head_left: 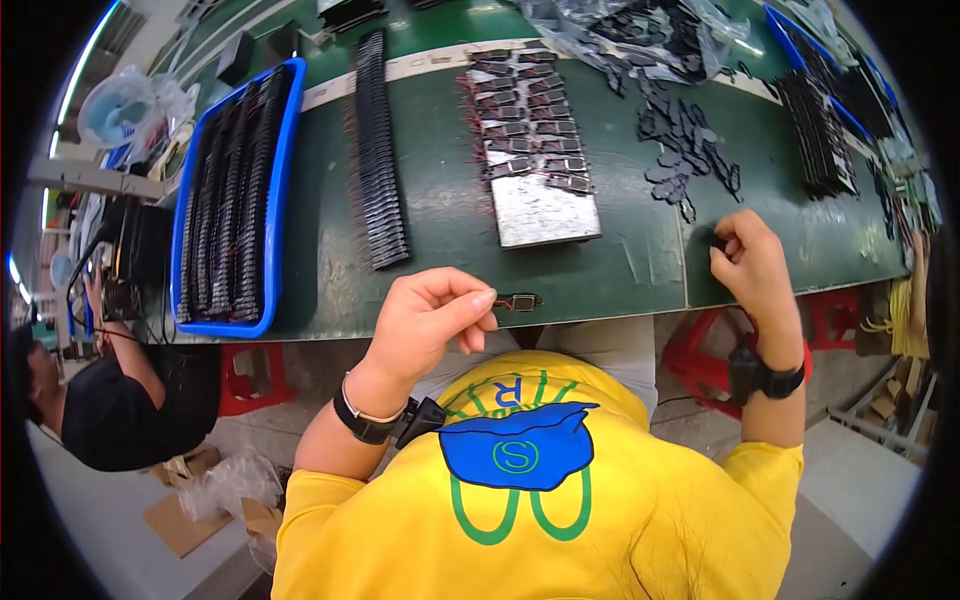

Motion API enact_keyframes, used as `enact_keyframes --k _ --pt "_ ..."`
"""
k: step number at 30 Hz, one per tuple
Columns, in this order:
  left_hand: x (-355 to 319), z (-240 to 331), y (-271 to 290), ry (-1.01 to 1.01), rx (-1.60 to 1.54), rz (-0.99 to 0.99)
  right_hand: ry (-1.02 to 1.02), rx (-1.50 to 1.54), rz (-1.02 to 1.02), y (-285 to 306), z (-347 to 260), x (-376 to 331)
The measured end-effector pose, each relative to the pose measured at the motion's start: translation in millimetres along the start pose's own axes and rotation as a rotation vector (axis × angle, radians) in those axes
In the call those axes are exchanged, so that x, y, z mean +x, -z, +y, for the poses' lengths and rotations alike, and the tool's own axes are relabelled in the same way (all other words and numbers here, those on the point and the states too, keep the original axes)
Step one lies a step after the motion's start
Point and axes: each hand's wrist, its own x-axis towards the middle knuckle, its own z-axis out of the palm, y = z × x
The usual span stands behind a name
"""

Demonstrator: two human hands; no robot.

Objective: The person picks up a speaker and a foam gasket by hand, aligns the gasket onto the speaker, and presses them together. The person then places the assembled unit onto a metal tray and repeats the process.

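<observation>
A: Head view shows the left hand (432,318) at the near edge of the green worktop (450,200). What does it hold?

B: Its thumb and forefinger are pressed together on a small black component with thin wires (518,301); the part sticks out to the right of the fingertips, over the near edge.

A: And the right hand (752,268)?

B: It is curled, with the fingers closed on a small black piece (712,238), near the near right part of the worktop. Just beyond it lies a loose heap of black parts (690,150).

A: What is in the middle?

B: A metal plate (545,205) lies there, and rows of the small wired components (525,110) cover its far part. To the left of it stands a long row of black parts (378,150), and at the left edge is a blue tray (283,150) full of similar rows.

A: Anyone else?

B: Another person in black (120,400) sits at the left, below the worktop edge. Clear plastic bags (640,30) lie at the far edge.
</observation>
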Motion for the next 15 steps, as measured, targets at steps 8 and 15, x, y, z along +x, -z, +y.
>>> enact_keyframes --k 8,15 --pt "-2 0 1 0.011 0.007 -0.012 0.191 0.738 0.237 -46 -71 -31" --pt "-2 -5 -6 0.009 0.022 -0.003 0.522 0.59 0.073 -60 -130 -5"
